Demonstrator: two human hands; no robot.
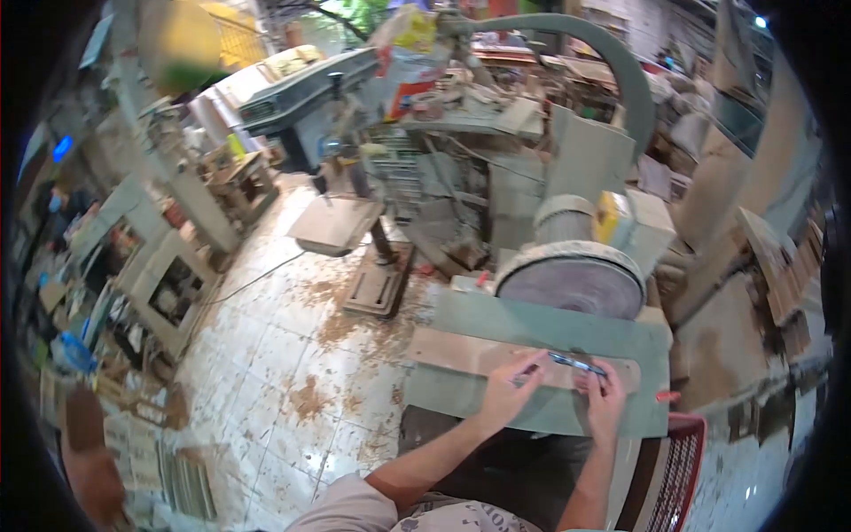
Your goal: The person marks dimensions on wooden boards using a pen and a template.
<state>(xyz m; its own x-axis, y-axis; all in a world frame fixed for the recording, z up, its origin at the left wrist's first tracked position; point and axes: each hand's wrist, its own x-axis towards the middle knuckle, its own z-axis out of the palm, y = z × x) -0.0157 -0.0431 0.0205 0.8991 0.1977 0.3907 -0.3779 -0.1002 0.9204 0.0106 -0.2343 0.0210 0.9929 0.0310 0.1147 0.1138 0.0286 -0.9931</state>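
Note:
Over the sander's table, my right hand (pixel 606 401) is closed around one end of a slim dark, shiny pen (pixel 572 362). My left hand (pixel 509 390) pinches at the other end, its thumb and fingertips together; a small light piece seems to be between them. Beneath both hands a long flat wooden board (pixel 461 353) with rounded corners lies across the grey-green table (pixel 541 313). Just beyond stands the disc sander's large round disc (pixel 572 288), facing me.
A drill press with a square table (pixel 332 223) and slotted base (pixel 377 288) stands ahead to the left. Sawdust (pixel 310 399) is scattered on the tiled floor. A red plastic crate (pixel 687 461) sits at my right. Wooden panels (pixel 727 341) lean farther right.

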